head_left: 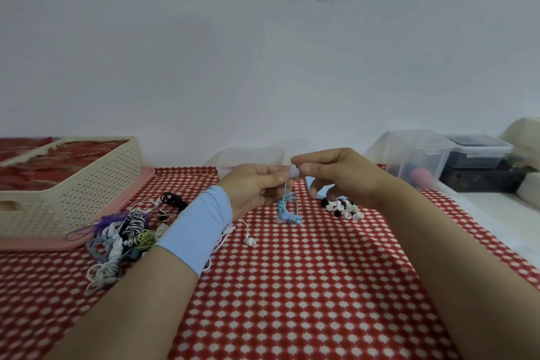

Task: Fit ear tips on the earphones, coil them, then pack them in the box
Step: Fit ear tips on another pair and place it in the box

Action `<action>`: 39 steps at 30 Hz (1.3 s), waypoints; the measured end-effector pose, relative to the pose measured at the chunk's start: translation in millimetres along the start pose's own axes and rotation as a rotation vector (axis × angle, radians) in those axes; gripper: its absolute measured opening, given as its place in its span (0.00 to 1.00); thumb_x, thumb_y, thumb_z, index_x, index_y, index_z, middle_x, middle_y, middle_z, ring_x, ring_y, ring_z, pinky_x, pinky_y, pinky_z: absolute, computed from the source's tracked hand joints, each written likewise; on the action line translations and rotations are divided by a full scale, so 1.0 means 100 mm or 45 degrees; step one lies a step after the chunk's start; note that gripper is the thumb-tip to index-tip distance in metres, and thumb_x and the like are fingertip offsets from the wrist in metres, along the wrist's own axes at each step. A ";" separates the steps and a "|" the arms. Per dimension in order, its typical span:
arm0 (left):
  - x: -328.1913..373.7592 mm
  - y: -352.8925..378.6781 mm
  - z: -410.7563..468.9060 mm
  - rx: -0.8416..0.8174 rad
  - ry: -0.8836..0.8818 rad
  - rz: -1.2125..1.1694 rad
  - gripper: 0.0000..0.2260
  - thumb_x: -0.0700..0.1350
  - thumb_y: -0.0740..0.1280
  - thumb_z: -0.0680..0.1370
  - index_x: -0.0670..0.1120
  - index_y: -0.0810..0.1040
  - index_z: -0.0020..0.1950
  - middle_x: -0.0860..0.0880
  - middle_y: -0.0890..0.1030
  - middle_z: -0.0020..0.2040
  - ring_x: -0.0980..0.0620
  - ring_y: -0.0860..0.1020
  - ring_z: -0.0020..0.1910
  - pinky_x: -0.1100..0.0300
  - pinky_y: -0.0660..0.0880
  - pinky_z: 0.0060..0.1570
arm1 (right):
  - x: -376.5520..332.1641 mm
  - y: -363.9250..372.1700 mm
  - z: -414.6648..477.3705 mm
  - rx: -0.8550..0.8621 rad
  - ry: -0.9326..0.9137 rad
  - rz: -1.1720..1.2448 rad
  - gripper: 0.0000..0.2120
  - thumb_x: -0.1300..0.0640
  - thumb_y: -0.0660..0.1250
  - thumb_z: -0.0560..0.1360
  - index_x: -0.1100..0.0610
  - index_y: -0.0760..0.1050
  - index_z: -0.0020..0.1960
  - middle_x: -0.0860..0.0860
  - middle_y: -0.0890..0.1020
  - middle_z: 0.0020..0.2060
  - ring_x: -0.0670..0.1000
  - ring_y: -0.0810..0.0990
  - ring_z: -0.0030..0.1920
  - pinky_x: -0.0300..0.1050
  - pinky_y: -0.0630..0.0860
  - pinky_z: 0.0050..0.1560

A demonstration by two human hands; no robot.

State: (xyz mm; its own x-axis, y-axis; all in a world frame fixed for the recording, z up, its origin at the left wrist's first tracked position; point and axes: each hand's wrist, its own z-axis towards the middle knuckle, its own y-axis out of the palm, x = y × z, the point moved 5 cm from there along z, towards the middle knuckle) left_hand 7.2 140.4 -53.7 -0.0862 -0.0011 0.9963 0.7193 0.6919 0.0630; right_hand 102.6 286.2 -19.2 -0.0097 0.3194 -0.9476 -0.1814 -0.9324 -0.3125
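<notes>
My left hand (253, 185) and my right hand (339, 175) meet above the table, both pinching a light blue earbud (294, 173) between their fingertips. Whether an ear tip is on it is too small to tell. The blue earphone cable (287, 209) hangs down from the bud in a loose bundle that touches the cloth. A small pile of black and white ear tips (343, 208) lies just under my right hand. A tangled heap of earphones (125, 235) in several colours lies at the left by my left forearm, with one white earbud (249, 241) apart from it.
A cream perforated basket (87, 184) stands on a pink tray (38, 242) at far left. A clear shallow box (251, 156) sits behind my hands. Clear and dark lidded containers (423, 155) stand at the back right. The red patterned cloth (292, 301) covers the table.
</notes>
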 end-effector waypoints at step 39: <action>0.17 -0.09 -0.06 0.071 0.150 0.100 0.05 0.39 0.68 0.78 0.43 0.81 0.53 0.48 0.84 0.43 0.54 0.77 0.37 0.60 0.78 0.42 | 0.08 0.11 0.09 -0.077 0.077 0.093 0.17 0.46 0.69 0.79 0.47 0.78 0.66 0.47 0.86 0.56 0.48 0.83 0.39 0.45 0.73 0.41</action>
State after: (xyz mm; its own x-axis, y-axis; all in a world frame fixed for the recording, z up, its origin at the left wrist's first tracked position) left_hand 3.5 130.4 -36.6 0.0523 -0.0278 0.9982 0.6807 0.7324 -0.0153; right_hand 92.1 279.7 -29.7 0.0391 0.2412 -0.9697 -0.1228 -0.9619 -0.2442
